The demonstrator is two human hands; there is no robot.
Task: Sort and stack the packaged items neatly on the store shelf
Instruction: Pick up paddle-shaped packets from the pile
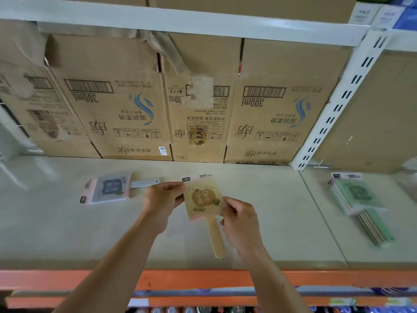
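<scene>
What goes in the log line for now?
left hand: pinches yellow paddle pack | right hand: holds same pack | grey pack: flat on shelf | green stack: far right

1. At the back you face a row of brown cardboard boxes (pixel 270 64), side by side, their print upside down.
2. On your right, a white slotted upright (pixel 334 109) stands just beside them.
3. Blurred bottle tops (pixel 203 310) line your view's bottom edge.
</scene>
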